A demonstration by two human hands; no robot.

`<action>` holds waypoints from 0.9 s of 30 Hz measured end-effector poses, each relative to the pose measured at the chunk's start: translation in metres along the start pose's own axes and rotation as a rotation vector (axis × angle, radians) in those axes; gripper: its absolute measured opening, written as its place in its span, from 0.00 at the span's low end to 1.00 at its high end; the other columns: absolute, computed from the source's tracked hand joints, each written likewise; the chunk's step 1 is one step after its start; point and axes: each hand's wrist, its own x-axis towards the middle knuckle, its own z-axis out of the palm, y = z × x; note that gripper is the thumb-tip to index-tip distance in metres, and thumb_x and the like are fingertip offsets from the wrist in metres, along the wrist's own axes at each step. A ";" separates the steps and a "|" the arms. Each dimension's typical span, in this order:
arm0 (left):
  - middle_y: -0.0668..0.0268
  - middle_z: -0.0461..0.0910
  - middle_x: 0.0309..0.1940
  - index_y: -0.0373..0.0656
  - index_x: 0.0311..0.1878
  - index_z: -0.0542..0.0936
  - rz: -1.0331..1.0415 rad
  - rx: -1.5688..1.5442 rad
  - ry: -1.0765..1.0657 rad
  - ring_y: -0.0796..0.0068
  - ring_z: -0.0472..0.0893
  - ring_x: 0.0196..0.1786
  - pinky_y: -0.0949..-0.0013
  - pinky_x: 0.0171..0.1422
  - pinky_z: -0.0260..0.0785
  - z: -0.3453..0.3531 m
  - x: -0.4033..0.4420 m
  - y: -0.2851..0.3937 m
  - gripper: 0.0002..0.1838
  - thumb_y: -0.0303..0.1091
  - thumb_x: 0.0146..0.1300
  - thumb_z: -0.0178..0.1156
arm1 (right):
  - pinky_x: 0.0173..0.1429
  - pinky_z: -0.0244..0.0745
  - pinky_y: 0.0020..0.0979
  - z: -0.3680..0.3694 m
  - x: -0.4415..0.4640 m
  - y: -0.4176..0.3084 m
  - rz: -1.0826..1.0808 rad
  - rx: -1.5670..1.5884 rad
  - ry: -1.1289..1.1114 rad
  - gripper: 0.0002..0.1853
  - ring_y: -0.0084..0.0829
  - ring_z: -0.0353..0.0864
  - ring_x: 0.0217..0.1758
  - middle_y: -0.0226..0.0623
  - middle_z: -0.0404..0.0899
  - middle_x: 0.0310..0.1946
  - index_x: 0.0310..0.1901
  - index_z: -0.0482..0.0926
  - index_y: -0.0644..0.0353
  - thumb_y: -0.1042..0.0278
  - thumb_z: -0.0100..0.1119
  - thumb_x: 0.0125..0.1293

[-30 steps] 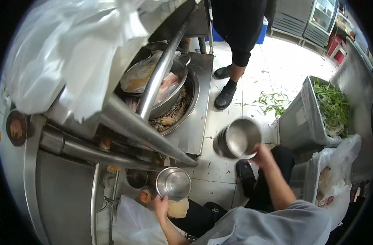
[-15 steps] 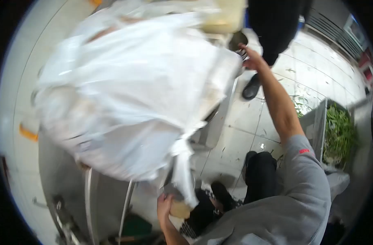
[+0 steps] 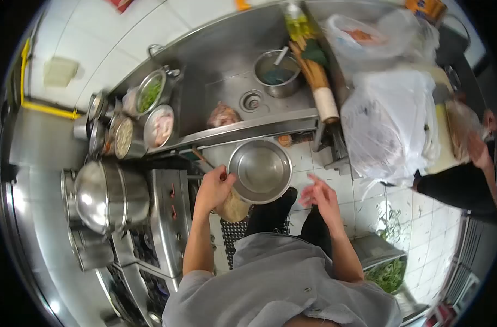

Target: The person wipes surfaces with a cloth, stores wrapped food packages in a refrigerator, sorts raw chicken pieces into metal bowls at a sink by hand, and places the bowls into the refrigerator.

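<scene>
My left hand (image 3: 213, 189) has its fingers closed at the left rim of a round stainless steel bowl (image 3: 259, 170). The bowl hangs in front of my body, above the floor, with nothing visible in it. To the right of the bowl, my right hand (image 3: 320, 199) is apart from it, fingers spread and holding nothing. Just below my left hand is a tan rounded thing (image 3: 235, 208), partly covered, whose kind I cannot make out.
Ahead is a steel sink (image 3: 215, 87) with a pot (image 3: 276, 73) and a meat-like lump (image 3: 223, 115). Large lidded pots (image 3: 104, 196) stand left by the stove. White plastic bags (image 3: 387, 117) lie right, near another person's hand (image 3: 479, 150). A crate of greens (image 3: 387, 272) sits behind right.
The view has swung from the white bags towards the sink. My right hand has come back from beside the bags to near my body. The steel bowl is now in full view.
</scene>
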 end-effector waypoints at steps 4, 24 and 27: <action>0.69 0.76 0.24 0.33 0.35 0.78 0.037 -0.255 0.243 0.83 0.71 0.29 0.74 0.34 0.66 -0.035 0.003 0.024 0.11 0.34 0.64 0.58 | 0.33 0.67 0.25 0.107 0.085 -0.090 -0.358 -0.706 0.015 0.17 0.22 0.69 0.27 0.35 0.75 0.24 0.52 0.76 0.63 0.64 0.57 0.66; 0.65 0.83 0.29 0.36 0.34 0.78 -0.523 -0.733 0.343 0.80 0.80 0.32 0.76 0.39 0.70 -0.116 -0.055 -0.244 0.11 0.36 0.67 0.58 | 0.55 0.74 0.41 0.303 0.507 -0.004 -0.861 -1.230 0.242 0.29 0.45 0.76 0.54 0.45 0.74 0.55 0.57 0.73 0.64 0.48 0.57 0.64; 0.65 0.83 0.27 0.36 0.34 0.78 -0.295 -0.745 0.201 0.81 0.79 0.32 0.76 0.38 0.70 -0.122 -0.009 -0.201 0.10 0.34 0.66 0.58 | 0.37 0.78 0.28 0.404 0.485 -0.039 -0.341 -0.492 -0.233 0.29 0.27 0.79 0.42 0.38 0.74 0.56 0.60 0.71 0.63 0.47 0.53 0.68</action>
